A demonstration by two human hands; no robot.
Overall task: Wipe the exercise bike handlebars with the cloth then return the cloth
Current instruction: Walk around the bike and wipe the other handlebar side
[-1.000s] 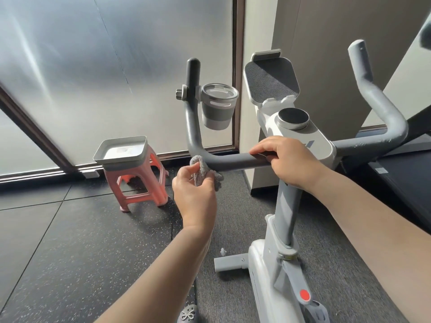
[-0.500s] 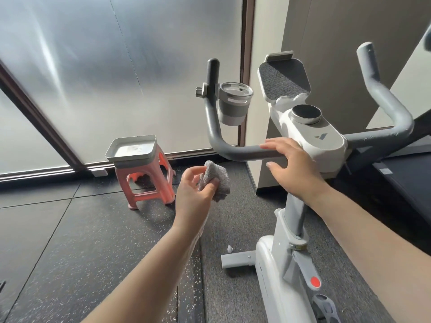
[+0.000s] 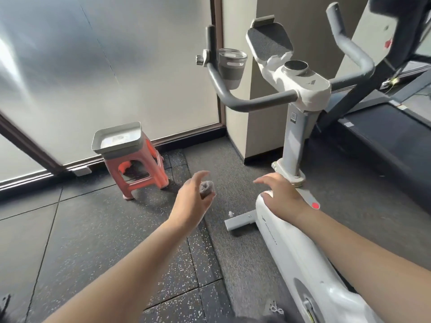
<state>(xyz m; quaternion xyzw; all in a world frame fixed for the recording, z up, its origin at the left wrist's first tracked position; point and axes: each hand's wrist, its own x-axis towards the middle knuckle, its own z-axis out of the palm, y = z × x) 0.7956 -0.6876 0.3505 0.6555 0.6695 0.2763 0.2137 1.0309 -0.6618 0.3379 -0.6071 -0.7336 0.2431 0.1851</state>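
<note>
The white exercise bike [image 3: 300, 248] stands at the right, its grey handlebars [image 3: 254, 102] high up and far from both hands. My left hand [image 3: 194, 201] hovers low over the floor with a small balled grey cloth [image 3: 206, 188] held in its fingers. My right hand [image 3: 283, 197] floats above the bike's white body with fingers spread, holding nothing. A grey tray [image 3: 116, 148] rests on a pink plastic stool [image 3: 137, 174] to the left of my left hand.
A grey cup holder [image 3: 231, 67] hangs on the left handlebar. A frosted glass wall [image 3: 105, 66] runs behind the stool. A black treadmill [image 3: 382, 141] sits at the right. Dark speckled rubber tiles [image 3: 93, 241] cover the floor.
Both hands have come off the handlebar and dropped low. My right hand let go of the bar and opened. The view pulled back and tilted down; the cloth stays in my left hand.
</note>
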